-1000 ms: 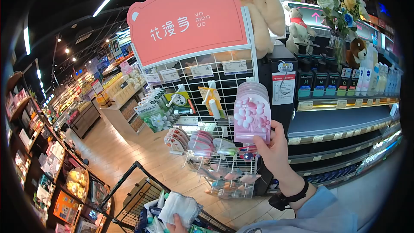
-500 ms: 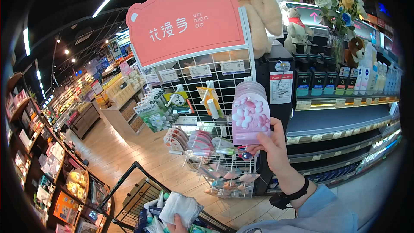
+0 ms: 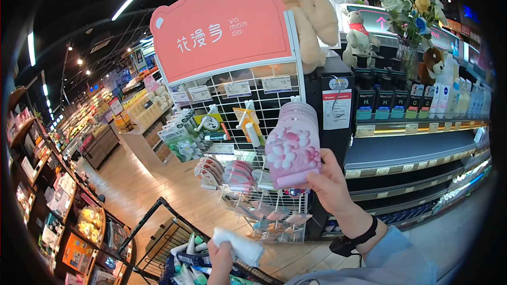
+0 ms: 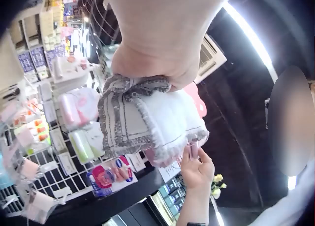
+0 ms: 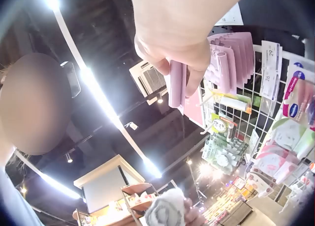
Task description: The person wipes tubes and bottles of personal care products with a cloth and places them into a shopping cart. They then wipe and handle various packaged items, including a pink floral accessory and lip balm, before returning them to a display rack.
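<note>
My right hand pinches the lower edge of a pink, flower-embossed package between thumb and fingers. Behind it, more pink packages of the same shape hang in a row on the wire rack. In the right wrist view, the held package appears edge-on and apart from that row. My left hand grips a folded white cloth above the cart. Grey frayed edging runs along the cloth in the left wrist view, where my fingers are partly hidden by it.
The wire rack carries hanging packets and price tags under a coral sign. Tubes and packets fill the black cart below. Shelves with bottles stand right; a stocked display stands left.
The pink package has tilted and come left and closer with my right hand, away from the row. My left hand has risen from the cart, turning the cloth to the right.
</note>
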